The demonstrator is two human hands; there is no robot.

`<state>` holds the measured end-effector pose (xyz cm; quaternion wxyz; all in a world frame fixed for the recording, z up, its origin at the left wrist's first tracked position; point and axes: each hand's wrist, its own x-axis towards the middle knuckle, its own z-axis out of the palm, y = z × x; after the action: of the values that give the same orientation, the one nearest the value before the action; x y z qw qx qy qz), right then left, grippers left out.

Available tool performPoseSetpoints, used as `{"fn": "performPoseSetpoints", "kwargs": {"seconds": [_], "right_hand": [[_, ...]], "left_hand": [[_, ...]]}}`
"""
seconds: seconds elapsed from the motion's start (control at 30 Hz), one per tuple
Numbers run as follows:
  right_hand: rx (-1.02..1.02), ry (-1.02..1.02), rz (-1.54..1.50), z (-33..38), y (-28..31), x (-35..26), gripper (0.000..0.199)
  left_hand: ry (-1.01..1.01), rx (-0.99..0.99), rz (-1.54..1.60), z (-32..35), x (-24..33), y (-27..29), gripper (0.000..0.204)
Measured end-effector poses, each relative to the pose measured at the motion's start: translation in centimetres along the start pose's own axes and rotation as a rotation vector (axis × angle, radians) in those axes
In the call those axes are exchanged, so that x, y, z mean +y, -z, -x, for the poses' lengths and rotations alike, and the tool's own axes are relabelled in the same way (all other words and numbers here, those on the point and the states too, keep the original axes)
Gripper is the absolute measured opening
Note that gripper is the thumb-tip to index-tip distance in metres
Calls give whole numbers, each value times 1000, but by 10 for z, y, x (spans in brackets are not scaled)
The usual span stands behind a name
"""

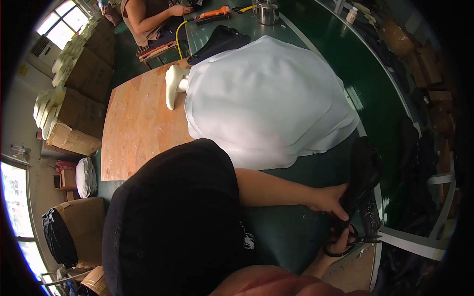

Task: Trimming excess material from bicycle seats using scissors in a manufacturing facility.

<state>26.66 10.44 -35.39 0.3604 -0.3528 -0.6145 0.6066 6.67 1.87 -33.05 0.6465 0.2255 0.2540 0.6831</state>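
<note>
My left hand [330,200] grips a long, black, shiny piece [363,170] at the right edge of the table, with the thumb lying along its near end. The piece is curved and looks like a bicycle saddle or its cover; I cannot tell which. Just below, my right hand [340,242] has its fingers in the handles of black-handled scissors [368,239]. Their blades point right, past the near end of the black piece. Whether the right fingers also touch that piece is hidden. A large stack of white sheets [266,98] lies beyond my left forearm.
A wooden board [138,123] on the left bears a cream moulded form [171,86]. Another black piece [219,42], an orange tool [215,14] and a metal pot [266,14] lie farther back. A co-worker's arm [153,19] shows there. Cardboard boxes [74,133] line the left wall.
</note>
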Motion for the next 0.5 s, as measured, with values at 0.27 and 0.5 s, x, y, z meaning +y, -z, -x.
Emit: {"fn": "performPoseSetpoints", "kwargs": {"seconds": [0.27,0.5], "right_hand": [[111,-137,-56,5,22,-3,30],[161,545,1027,-9,20,-53,41]], "left_hand": [[-311,9,-271,-22,-16,17,105],[-393,52,-199,-5,47,20,46]]}}
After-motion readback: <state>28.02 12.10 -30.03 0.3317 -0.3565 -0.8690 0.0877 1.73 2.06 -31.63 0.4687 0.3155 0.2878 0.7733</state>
